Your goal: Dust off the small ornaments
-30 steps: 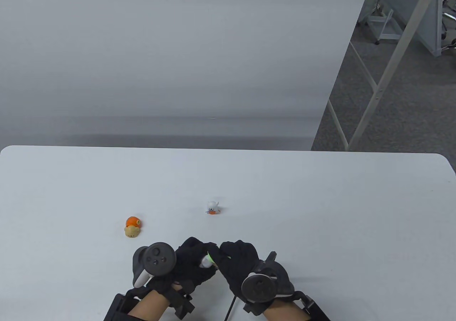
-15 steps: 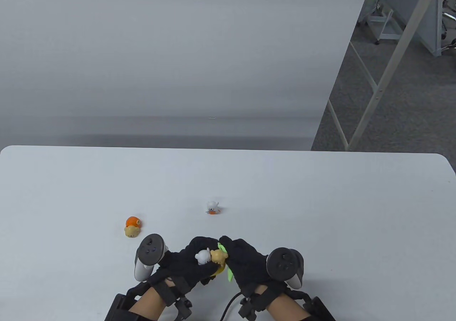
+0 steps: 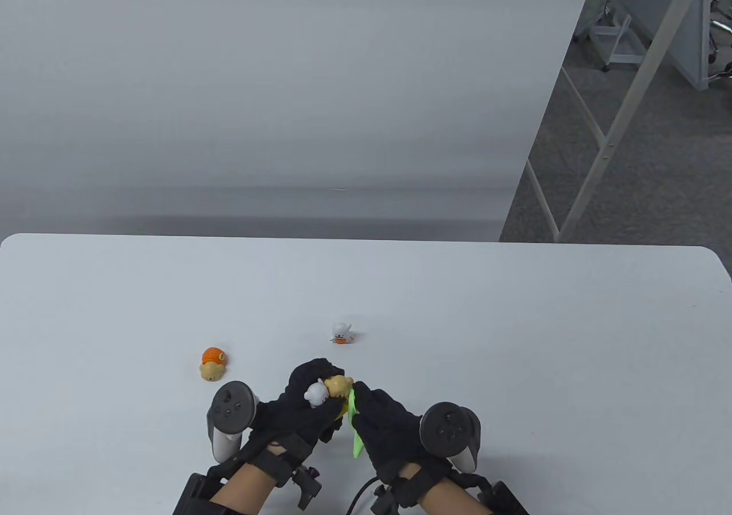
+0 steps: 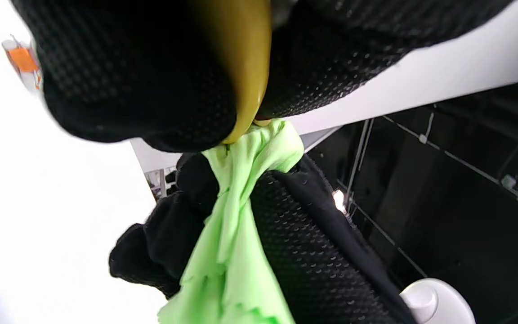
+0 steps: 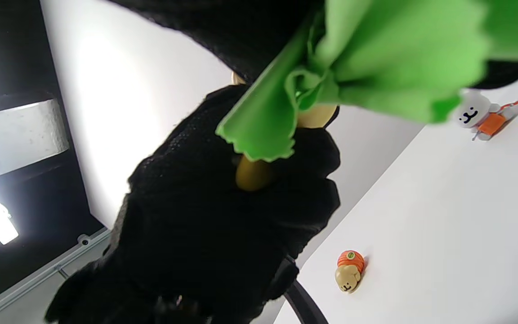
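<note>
The left hand [image 3: 303,409] grips an ornament [image 3: 330,390] above the tabletop [image 3: 514,338]; the right hand's [image 3: 389,429] fingers pinch a green cloth [image 3: 355,432] against it. Best to wipe lightly, turning the ornament to reach the crevices.

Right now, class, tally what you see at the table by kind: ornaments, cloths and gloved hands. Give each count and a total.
Ornaments: 3 (orange-and-tan figure and white-and-orange figure on the table; white-and-tan figure held in the left hand)
Cloths: 1 (green cloth)
Gloved hands: 2 (left hand, right hand)
Total: 6
</note>
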A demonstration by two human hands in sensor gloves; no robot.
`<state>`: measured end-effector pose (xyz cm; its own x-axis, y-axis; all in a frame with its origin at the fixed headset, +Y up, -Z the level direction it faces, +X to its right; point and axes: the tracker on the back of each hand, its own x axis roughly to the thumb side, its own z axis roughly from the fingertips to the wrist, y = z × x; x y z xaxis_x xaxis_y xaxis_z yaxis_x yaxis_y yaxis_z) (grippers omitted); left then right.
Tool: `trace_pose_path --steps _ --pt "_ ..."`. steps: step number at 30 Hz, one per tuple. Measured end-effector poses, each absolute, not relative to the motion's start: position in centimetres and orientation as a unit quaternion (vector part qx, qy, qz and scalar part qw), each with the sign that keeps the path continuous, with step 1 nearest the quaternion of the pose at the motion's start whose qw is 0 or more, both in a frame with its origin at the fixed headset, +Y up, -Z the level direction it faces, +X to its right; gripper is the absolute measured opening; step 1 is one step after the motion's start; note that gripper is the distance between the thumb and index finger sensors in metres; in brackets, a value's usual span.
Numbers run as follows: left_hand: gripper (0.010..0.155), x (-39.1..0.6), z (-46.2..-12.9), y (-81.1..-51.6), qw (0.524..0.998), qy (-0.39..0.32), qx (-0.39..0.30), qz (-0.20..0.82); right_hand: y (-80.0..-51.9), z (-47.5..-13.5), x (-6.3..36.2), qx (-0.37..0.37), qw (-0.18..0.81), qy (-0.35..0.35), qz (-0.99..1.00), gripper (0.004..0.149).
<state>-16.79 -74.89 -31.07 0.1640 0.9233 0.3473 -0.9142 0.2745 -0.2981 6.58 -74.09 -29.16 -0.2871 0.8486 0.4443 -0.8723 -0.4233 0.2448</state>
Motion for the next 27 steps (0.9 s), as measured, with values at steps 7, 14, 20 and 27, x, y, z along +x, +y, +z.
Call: trace_pose_path --steps 7,14,20,27 --pt "0.076 -15.5 -31.4 -74.2 0.690 -0.368 -0.125 0.610 -75.4 -30.1 7.9 0.181 0.615 0.020 0.767 0.049" --pt "0.075 -15.4 -30.3 -73.4 0.774 -0.331 0.015 0.540 -75.1 -29.9 6.8 0.195 0.608 0.020 0.770 0.051" --pt "0.074 -15.7 -30.1 -73.2 0.791 -0.295 0.058 0.533 -74.4 -29.3 5.9 0.239 0.575 0.006 0.783 0.050" --pt "0.075 -16.8 -30.6 -73.9 0.791 -0.248 0.069 0.555 -74.5 -29.5 5.7 0.287 0.563 0.024 0.775 0.050"
